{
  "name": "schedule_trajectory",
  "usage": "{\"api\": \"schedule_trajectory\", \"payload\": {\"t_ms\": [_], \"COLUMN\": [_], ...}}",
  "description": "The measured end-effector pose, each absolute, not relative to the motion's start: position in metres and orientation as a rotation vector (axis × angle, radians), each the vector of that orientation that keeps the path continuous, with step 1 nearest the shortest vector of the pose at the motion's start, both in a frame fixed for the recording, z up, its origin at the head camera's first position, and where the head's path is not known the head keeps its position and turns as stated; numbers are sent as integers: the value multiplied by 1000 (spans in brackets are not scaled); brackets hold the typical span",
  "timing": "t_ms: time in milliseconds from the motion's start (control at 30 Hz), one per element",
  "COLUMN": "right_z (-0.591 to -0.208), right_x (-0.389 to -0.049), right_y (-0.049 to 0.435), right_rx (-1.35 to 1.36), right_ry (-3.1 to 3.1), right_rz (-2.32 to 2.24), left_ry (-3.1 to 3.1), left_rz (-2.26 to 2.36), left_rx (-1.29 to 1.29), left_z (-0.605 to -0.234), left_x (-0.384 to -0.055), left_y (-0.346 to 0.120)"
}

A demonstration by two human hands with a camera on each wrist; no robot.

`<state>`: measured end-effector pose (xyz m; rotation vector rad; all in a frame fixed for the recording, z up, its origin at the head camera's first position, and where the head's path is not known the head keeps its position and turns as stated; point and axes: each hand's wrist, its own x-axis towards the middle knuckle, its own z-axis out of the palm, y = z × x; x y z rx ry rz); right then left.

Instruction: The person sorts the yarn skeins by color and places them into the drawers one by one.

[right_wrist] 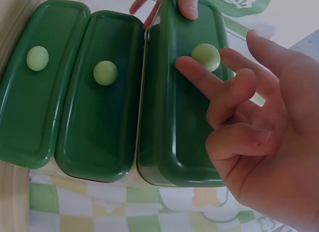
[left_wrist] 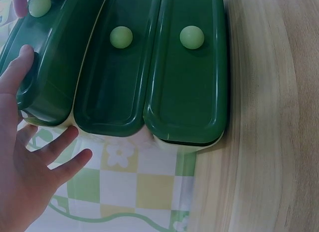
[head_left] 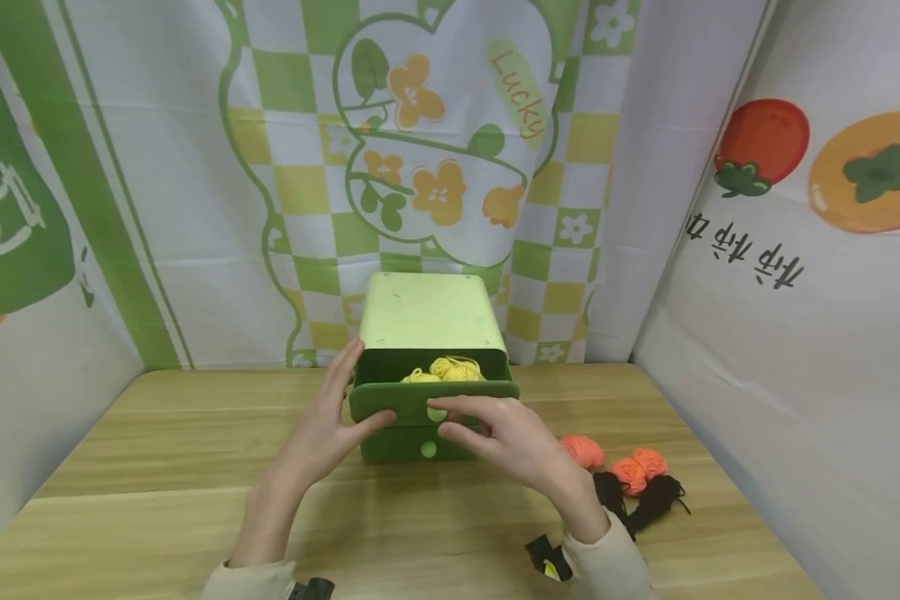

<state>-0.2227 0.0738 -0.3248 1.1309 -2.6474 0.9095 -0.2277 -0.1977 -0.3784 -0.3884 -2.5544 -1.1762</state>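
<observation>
A small cabinet [head_left: 431, 312] with a pale green top and dark green drawers stands on the table. Its top drawer [head_left: 390, 404] is pulled partway out, with yellow yarn balls [head_left: 456, 369] showing inside. My right hand [head_left: 513, 437] pinches the round pale knob [right_wrist: 206, 57] of that drawer, fingertips on two sides of it. At the drawer's left end is my left hand [head_left: 322, 437], its thumb [left_wrist: 20, 67] on the front and its other fingers spread straight along the side. Two lower drawers [left_wrist: 112, 87] are closed.
Right of the cabinet lie orange yarn balls [head_left: 630, 475] and dark yarn bundles [head_left: 656, 502]. A small black item with a yellow patch [head_left: 547, 557] lies by the right sleeve. Printed cloth [head_left: 435, 167] hangs close behind the cabinet, and white printed panels [head_left: 795, 333] flank the wooden table [head_left: 157, 467].
</observation>
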Motion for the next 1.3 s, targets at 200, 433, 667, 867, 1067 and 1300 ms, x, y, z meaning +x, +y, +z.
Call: {"api": "schedule_trajectory", "payload": {"t_ms": [200,433,667,867,1067,1300], "right_z": [-329,-331,-336,-340,-344,-350], "right_x": [-224,-226,-232,-236,-238,-242], "right_y": [71,71,70,68,67,64], "right_rx": [1132,1119,1136,1144,1103,1092], "right_ry": [-2643,-2628,-2603,-2588,-2602,-2608], "right_rz": [881,876,938,946,944,973], "left_ry": [-2541,-2532,-2507,-2458,-2378,-2290], "left_rz": [-1192,-1186,-1181,-1140,-1094,-1044], "left_rx": [-400,-405,-413,-402,-398,-400], "left_z": [-379,-381,-381,-381,-385,-386], "left_x": [-228,-230,-232,-233,-237,-237], "left_y": [-197,-196,-195,-193,-188,-186]}}
